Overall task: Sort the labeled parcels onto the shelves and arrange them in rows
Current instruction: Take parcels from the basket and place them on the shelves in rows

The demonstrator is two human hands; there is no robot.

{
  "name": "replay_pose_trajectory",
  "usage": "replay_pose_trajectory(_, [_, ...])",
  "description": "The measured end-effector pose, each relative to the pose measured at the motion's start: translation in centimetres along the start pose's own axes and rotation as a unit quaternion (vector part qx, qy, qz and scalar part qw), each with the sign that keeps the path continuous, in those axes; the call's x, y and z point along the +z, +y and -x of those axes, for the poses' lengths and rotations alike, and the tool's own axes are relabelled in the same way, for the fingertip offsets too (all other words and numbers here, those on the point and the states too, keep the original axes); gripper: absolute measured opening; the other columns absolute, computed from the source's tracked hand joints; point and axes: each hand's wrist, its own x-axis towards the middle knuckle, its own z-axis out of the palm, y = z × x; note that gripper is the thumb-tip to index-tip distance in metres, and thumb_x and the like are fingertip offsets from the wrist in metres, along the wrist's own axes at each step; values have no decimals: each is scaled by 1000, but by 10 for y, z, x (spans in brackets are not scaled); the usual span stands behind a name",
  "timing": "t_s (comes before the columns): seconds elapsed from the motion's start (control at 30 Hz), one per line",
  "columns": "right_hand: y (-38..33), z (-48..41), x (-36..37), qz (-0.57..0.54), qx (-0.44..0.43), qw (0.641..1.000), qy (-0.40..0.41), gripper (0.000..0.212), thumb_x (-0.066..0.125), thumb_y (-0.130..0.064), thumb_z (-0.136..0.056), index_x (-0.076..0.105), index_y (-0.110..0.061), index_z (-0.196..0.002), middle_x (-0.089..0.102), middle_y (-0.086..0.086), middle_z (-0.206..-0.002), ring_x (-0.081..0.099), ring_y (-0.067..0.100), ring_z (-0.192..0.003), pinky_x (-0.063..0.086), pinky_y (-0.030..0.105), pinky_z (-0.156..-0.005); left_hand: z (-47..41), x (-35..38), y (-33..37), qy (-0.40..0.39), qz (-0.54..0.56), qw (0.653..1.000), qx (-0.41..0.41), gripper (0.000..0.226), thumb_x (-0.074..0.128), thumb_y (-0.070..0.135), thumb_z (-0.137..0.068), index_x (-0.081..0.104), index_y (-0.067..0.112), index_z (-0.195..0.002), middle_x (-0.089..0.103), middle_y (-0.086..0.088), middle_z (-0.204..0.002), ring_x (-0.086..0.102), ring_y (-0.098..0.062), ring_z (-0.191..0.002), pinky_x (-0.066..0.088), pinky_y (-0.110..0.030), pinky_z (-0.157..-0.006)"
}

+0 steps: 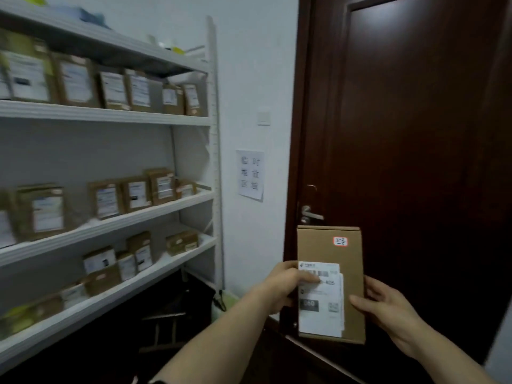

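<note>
Holding parcel [329, 245] | left hand [282, 284] fingers pinch left side | right hand [385, 303] fingers seemingly grip right edge

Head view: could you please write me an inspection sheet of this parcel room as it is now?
Surface: white shelves, several boards in view.
Job's things: brown parcel held upright in front of the door, with its white label and small red-edged sticker facing the camera; other parcels stand in rows on the shelves.
Clutter: blurred blue and yellow things on the top board; dark things under the lowest board, too dim to name.
Hands: left hand and right hand both hold the parcel by its sides.
Cables: perhaps a dark cord by the foot of the shelves; unclear.
Surroundings: dark door with a metal handle; paper notice and light switch on the white wall.
</note>
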Motion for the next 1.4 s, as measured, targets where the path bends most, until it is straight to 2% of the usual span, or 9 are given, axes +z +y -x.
replay_pose_trajectory(0.17, [-4,1,54,-10,1,998,-68,84,78,-4,-71,39,-20,-144,45,16,-142,38,28,-134,35,49,-109,27,-45,-9,74,-11,997,-8,30,68,11,-81,63,18,-110,71,0,-105,64,-19,-101,51,-46,-89])
replay_pose_trajectory(0.3, [4,-2,102,-21,19,991,-131,113,95,-44,-29,52,-28,-132,64,6,-119,56,25,-117,42,48,-103,58,-86,-17,143,-3,990,-15,22,67,11,-83,67,21,-102,71,0,-107,62,-21,-107,47,-51,-98])
replay_pose_trajectory(0.43, [0,4,153,-26,35,982,-186,63,73,-3,-76,51,-15,-134,68,6,-105,64,25,-102,47,43,-95,90,-124,-25,198,5,980,-18,14,66,13,-85,68,24,-94,72,-1,-104,66,-24,-103,49,-51,-95])
replay_pose_trajectory(0.8, [7,16,249,-5,58,954,-293,59,65,3,-84,48,-13,-137,63,15,-120,60,30,-108,48,32,-66,162,-187,-43,292,23,956,-8,17,63,10,-88,67,23,-100,74,2,-98,68,-19,-94,54,-42,-88])
replay_pose_trajectory(0.87, [7,19,265,-1,57,950,-307,58,66,2,-84,49,-15,-136,62,15,-122,58,30,-112,49,33,-68,174,-195,-47,310,29,950,-6,21,63,9,-88,66,22,-104,73,0,-102,68,-19,-97,54,-43,-89])
replay_pose_trajectory(1.0, [11,30,294,20,62,941,-333,66,73,-1,-78,47,-14,-138,63,13,-120,60,31,-109,51,49,-92,201,-209,-55,343,26,939,-5,20,66,10,-86,66,22,-102,74,1,-100,69,-19,-96,54,-45,-89])
replay_pose_trajectory(1.13, [5,35,317,41,55,926,-371,60,77,2,-72,55,-9,-126,69,8,-102,64,25,-97,51,45,-92,224,-228,-57,350,10,937,-16,28,76,12,-79,64,14,-105,75,-2,-98,71,-19,-93,55,-46,-87])
replay_pose_trajectory(1.27, [-11,25,331,71,-11,931,-359,110,94,-17,-45,40,-15,-140,56,7,-131,55,22,-113,44,38,-99,231,-251,-51,336,-60,939,-45,37,80,6,-73,59,7,-103,74,-3,-94,72,-17,-87,59,-38,-79])
replay_pose_trajectory(1.4, [-38,0,348,190,-107,903,-370,119,92,-19,-54,23,-29,-149,37,4,-146,41,23,-130,35,36,-108,214,-279,-41,293,-135,944,-66,34,80,3,-72,58,13,-95,72,1,-89,71,-12,-84,59,-32,-77])
